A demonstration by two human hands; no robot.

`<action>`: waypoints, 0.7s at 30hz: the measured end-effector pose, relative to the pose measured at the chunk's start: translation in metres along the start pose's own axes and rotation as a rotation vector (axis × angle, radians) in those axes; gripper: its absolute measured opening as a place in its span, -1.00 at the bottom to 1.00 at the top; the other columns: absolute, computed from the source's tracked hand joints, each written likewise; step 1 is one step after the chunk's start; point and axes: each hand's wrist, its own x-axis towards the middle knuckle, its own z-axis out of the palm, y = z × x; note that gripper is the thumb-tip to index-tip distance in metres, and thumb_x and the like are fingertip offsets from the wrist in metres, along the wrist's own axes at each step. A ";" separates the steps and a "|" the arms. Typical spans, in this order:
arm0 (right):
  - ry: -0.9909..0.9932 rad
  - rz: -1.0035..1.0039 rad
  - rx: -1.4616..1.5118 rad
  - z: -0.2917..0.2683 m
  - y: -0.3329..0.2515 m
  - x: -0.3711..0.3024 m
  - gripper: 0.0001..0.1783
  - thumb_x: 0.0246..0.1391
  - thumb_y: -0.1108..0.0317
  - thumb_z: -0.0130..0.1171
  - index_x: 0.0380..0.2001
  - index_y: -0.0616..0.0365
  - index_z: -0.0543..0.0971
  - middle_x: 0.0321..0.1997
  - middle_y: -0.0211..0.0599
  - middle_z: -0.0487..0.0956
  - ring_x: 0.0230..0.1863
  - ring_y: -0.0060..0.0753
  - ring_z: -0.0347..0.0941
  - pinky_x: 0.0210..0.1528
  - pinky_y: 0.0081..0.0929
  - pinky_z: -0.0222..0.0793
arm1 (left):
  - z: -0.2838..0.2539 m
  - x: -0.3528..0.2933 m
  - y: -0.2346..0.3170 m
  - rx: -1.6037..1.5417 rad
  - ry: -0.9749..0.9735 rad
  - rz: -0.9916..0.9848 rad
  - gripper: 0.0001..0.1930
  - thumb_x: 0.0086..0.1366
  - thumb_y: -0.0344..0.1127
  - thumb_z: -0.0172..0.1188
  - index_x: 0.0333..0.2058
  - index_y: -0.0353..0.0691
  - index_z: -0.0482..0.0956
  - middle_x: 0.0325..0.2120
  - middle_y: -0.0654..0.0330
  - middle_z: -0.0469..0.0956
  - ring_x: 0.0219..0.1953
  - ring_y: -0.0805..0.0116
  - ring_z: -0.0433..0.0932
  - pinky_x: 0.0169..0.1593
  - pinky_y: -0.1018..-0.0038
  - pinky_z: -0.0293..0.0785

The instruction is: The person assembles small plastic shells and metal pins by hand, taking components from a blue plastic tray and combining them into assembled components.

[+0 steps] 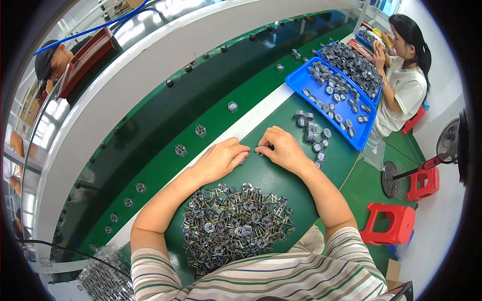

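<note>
My left hand point(221, 158) is closed, fingertips bent down over a small grey round part point(243, 161) that shows below the thumb. Close beside it, my right hand point(282, 148) pinches a small dark part point(259, 150), mostly covered by the fingers. Both hands are low over the green table. Between my forearms lies a heap of small round parts with metal pins point(236, 228). To the right of my right hand, several grey round caps point(311, 131) form a loose group, some lying on their sides.
Ahead curves a green conveyor point(165, 120) carrying spaced pinned parts point(201, 131), behind a white ledge point(266, 111). A blue tray point(359, 143) of grey caps stands at the right. Beyond it sits a co-worker point(404, 75). Red stools point(389, 220) and a fan point(447, 143) are on the right.
</note>
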 end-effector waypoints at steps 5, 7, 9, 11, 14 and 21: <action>0.058 -0.091 0.005 0.006 0.012 -0.001 -0.86 0.09 0.37 0.40 -0.38 0.22 0.67 -0.32 -0.20 0.62 -0.17 -0.06 0.53 -0.07 -0.13 0.49 | 0.014 0.002 -0.014 -0.040 0.261 -0.039 -0.71 0.36 -0.23 0.36 -0.01 -0.20 0.69 -0.25 0.07 0.54 -0.16 0.10 0.61 -0.06 0.25 0.55; 0.084 -0.074 -0.016 0.006 0.013 -0.002 -0.86 0.09 0.38 0.40 -0.38 0.22 0.67 -0.32 -0.21 0.62 -0.16 -0.09 0.53 -0.08 -0.15 0.49 | -0.006 0.002 0.001 -0.065 0.159 -0.091 -0.65 0.29 -0.13 0.43 -0.05 -0.18 0.68 -0.21 0.11 0.54 -0.15 0.08 0.62 -0.08 0.22 0.56; 0.108 -0.066 -0.034 0.005 0.007 0.000 -0.87 0.10 0.38 0.40 -0.38 0.21 0.68 -0.33 -0.23 0.62 -0.16 -0.12 0.53 -0.09 -0.18 0.49 | -0.010 -0.001 0.002 -0.085 0.061 -0.148 -0.59 0.21 -0.03 0.50 -0.09 -0.15 0.67 -0.17 0.14 0.55 -0.13 0.06 0.63 -0.10 0.18 0.58; 0.096 0.031 0.181 0.004 -0.001 0.005 -0.87 0.09 0.36 0.42 -0.40 0.18 0.69 -0.35 -0.29 0.63 -0.16 -0.19 0.53 -0.11 -0.25 0.47 | 0.003 -0.002 -0.011 0.047 0.093 -0.049 -0.47 0.09 0.04 0.58 -0.08 -0.10 0.62 -0.18 0.15 0.54 -0.12 0.09 0.62 -0.11 0.20 0.57; 0.102 0.016 0.283 0.009 -0.003 0.002 -0.89 0.07 0.40 0.48 -0.40 0.16 0.71 -0.34 -0.33 0.67 -0.21 -0.30 0.53 -0.13 -0.32 0.45 | 0.009 0.001 0.000 0.099 0.085 -0.227 -0.48 0.09 0.04 0.58 -0.10 -0.08 0.60 -0.18 0.15 0.54 -0.11 0.11 0.60 -0.10 0.19 0.55; 0.216 0.003 -0.024 0.007 -0.001 0.003 -0.88 0.07 0.37 0.47 -0.40 0.15 0.72 -0.34 -0.36 0.69 -0.17 -0.32 0.54 -0.08 -0.31 0.43 | 0.001 -0.002 -0.006 -0.061 0.134 -0.053 -0.47 -0.02 0.06 0.64 -0.23 -0.11 0.61 -0.18 0.19 0.54 -0.11 0.14 0.60 -0.08 0.20 0.55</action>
